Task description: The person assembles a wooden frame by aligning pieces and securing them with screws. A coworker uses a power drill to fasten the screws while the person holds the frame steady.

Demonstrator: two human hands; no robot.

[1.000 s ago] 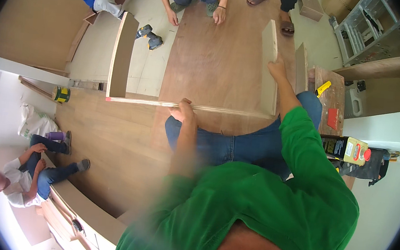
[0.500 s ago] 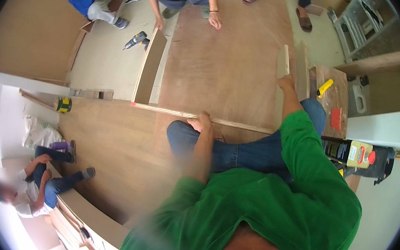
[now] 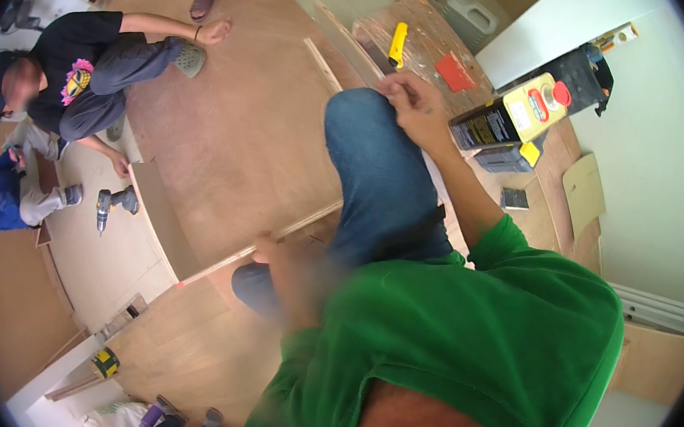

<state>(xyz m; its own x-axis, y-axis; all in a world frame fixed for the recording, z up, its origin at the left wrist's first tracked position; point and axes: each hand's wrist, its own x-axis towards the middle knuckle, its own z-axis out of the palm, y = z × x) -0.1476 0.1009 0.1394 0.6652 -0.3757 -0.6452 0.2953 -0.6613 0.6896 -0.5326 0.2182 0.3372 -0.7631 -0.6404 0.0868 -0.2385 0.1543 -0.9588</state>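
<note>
My left hand [image 3: 270,249] is closed on the edge of a long narrow plywood panel [image 3: 217,269] by my knee. The panel joins an upright side board [image 3: 162,221] at its left end; a second side board [image 3: 323,65] stands at the far right, partly behind my raised knee. Beyond my knee, my right hand [image 3: 414,109] has its fingers curled at the near end of a separate upright board [image 3: 348,43]. The fingertips are partly hidden there. A co-worker's hand [image 3: 119,164] rests at the far end of the left side board.
A yellow utility knife [image 3: 398,46] and a red piece [image 3: 454,73] lie on a wooden box [image 3: 426,26] at my right. Beside it stands a metal can [image 3: 510,114] with a red cap. A cordless drill [image 3: 115,206] is on the floor at left. Co-workers crouch, sit and stand around.
The view has swung to the right. My right hand has left the right side board and come to the separate board beside the box. My left hand stays on the plywood panel.
</note>
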